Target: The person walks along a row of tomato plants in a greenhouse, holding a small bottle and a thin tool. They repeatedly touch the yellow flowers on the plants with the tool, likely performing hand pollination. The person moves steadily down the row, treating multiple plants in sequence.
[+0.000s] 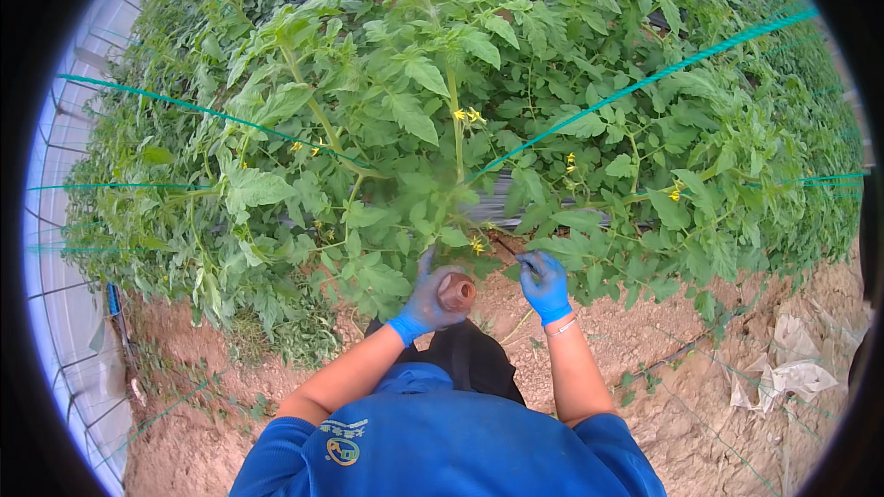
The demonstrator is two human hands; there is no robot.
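Note:
My left hand (429, 297), in a blue glove with darkened fingers, holds a small reddish-brown bottle (456, 292) whose open mouth faces up towards the camera. To its right, my gloved right hand (544, 281) pinches a thin dark stick (505, 244), perhaps a brush; its far end reaches towards the leaves, and its tip is hard to make out. A yellow tomato flower cluster (476, 245) hangs just above the bottle, between both hands. More yellow blossoms (469, 115) sit on an upright tomato stem (456, 145) farther out.
Dense tomato plants (387, 83) spread ahead. Green twine (642, 86) crosses them on the right, with another green string (186, 105) on the left. Silvery mulch film (497, 203) shows beneath the leaves. Torn whitish plastic (787, 376) lies on bare soil (621, 352); a greenhouse wall (69, 221) curves along the left.

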